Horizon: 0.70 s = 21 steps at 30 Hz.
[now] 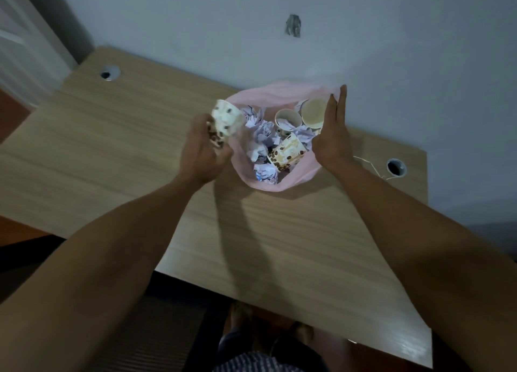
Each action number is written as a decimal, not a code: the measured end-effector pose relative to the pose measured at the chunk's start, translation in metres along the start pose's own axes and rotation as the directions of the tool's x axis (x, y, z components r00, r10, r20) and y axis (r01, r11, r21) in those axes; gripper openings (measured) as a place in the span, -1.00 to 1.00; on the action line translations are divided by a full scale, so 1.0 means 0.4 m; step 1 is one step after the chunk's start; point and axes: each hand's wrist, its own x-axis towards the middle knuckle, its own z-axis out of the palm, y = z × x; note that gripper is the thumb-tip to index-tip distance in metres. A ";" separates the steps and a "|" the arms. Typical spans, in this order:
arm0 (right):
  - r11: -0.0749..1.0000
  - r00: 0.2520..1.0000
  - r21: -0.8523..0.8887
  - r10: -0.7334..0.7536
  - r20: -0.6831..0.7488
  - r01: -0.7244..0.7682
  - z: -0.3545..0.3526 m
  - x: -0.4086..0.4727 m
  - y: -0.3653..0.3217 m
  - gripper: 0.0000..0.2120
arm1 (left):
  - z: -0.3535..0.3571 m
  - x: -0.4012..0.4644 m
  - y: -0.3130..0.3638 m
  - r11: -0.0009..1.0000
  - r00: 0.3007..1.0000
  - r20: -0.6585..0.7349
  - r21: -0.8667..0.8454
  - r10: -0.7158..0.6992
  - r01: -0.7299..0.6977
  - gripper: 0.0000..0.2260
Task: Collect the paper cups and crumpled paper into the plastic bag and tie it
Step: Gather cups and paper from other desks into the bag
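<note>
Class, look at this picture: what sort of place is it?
Probably an office or study room: a wooden desk with round cable holes, set against a plain wall.

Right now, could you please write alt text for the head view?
A left hand grips a paper cup beside an open pink plastic bag of cups and crumpled paper on a wooden desk; the right hand holds flat against the bag's other side.

- Both forearms are bare to the frame edge, no sleeves showing.
- Left hand (202,156) and right hand (333,136) carry no gloves or rings.
- Blue-and-white checked cloth garment (251,362) shows low down.
</note>
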 end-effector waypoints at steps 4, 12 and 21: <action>0.999 1.000 0.031 0.017 0.003 -0.017 -0.011 0.000 -0.009 0.04 | 0.074 0.017 0.097 0.990 0.974 0.178 -0.032 0.141 -0.137 -0.45; 0.997 0.999 0.067 -0.024 -0.030 0.026 -0.017 0.005 0.005 -0.01 | 0.232 0.112 0.183 0.949 0.977 0.204 0.293 0.053 -0.113 -0.53; 0.997 1.000 0.071 0.014 -0.024 -0.013 -0.035 0.010 0.041 -0.02 | 0.204 0.129 0.178 0.890 0.997 0.038 0.449 0.064 -0.074 -0.73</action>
